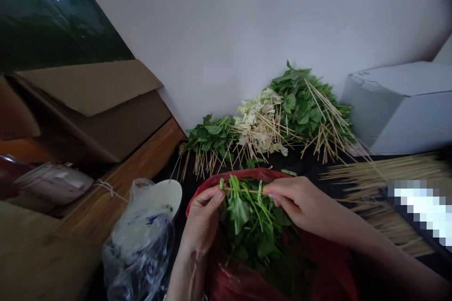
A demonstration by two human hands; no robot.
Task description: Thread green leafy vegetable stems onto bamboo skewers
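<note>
Both hands hold one wooden skewer (231,189) level over an open red plastic bag (226,176). Several leafy green stems (243,197) are threaded on it and hang down between the hands. My left hand (203,218) pinches the skewer's left end, close to a piece of green stem. On the right, my right hand (294,200) grips the skewer beside another stem. Below them, loose leafy greens (266,247) fill the bag. The parts of the skewer inside my fingers are hidden.
Against the wall lie piles of skewered greens (300,103) and skewered pale vegetable pieces (261,120). Bare skewers (353,176) spread at right, near a bright blurred screen (423,211) and a white box (406,108). At left are a cardboard box (92,89), a white bowl (173,193) and a clear plastic bag (137,254).
</note>
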